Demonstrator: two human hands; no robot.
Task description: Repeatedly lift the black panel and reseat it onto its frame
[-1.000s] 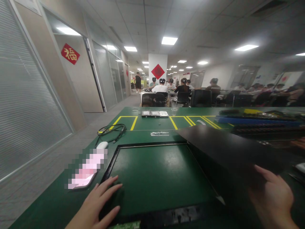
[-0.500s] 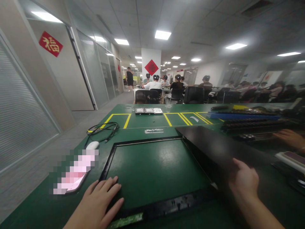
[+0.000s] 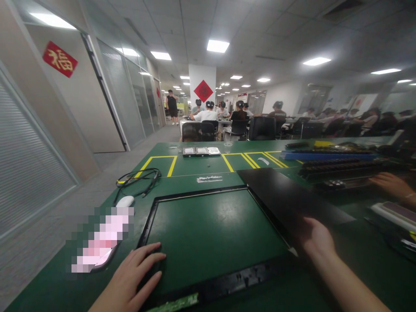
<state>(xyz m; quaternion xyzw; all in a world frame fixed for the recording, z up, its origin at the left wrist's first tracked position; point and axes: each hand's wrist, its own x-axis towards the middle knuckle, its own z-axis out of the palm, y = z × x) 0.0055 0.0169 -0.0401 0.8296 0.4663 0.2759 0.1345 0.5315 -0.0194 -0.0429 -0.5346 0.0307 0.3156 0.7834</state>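
A black rectangular frame [image 3: 195, 193] lies flat on the green table [image 3: 201, 173], with table showing through its middle. My left hand [image 3: 133, 279] rests on the frame's near left corner, fingers spread flat and open. A flat black panel [image 3: 286, 195] lies to the right of the frame, overlapping its right side. My right hand [image 3: 316, 238] presses on the panel's near edge with fingers curled over it. A strip of green circuit board [image 3: 175, 302] shows at the frame's near edge.
A phone in a pink case [image 3: 99, 242], a white mouse [image 3: 125, 201] and a coiled black cable [image 3: 139, 178] lie to the left. Stacked trays [image 3: 338, 162] stand at the right, where another person's hand [image 3: 391, 184] works. Several seated people fill the room behind.
My right hand has moved forward and left along the black panel, which has come down lower and nearer the frame. My left hand stays on the frame's corner. The view has shifted slightly.
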